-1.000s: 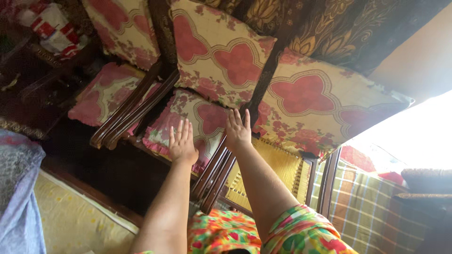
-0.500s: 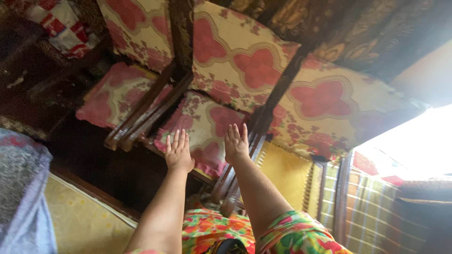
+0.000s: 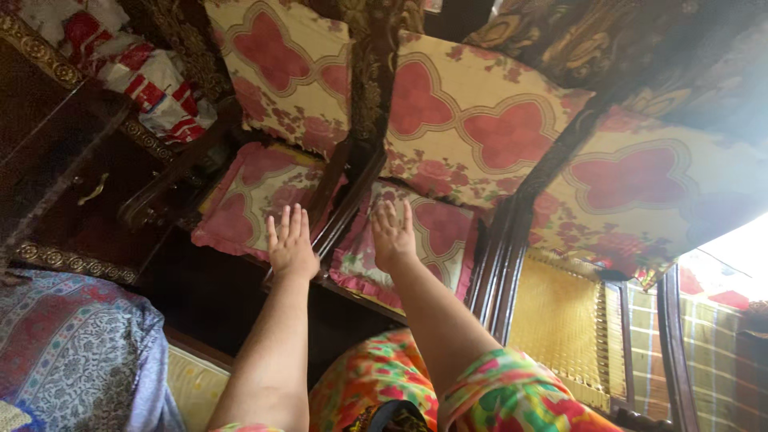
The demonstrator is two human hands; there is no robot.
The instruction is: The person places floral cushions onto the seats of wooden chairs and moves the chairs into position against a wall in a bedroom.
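Nearest, at the bottom edge, lies the person's lap in a bright floral garment (image 3: 376, 384), with a patterned blue-grey cloth (image 3: 72, 352) at the near left and a pale yellow mat (image 3: 188, 384) beside it. Both bare forearms stretch away from the lap. The left hand (image 3: 290, 244) is flat and open, fingers straight and close together, holding nothing; it hovers over the dark wooden armrest (image 3: 340, 216) between two chairs, at the near edge of the left seat cushion (image 3: 240, 204). The right hand (image 3: 394, 236) is likewise spread flat with empty palm, over the near part of the middle seat cushion (image 3: 436, 240), pink and cream with a floral print; whether it touches the fabric cannot be told. To the right, a chair with a woven yellow cane seat (image 3: 560, 320) stands bare. Farther off, matching back cushions (image 3: 480, 120) lean upright against the carved frames. At the far left, red-and-white plastic bags (image 3: 152, 88) sit on dark wooden furniture (image 3: 56, 160).
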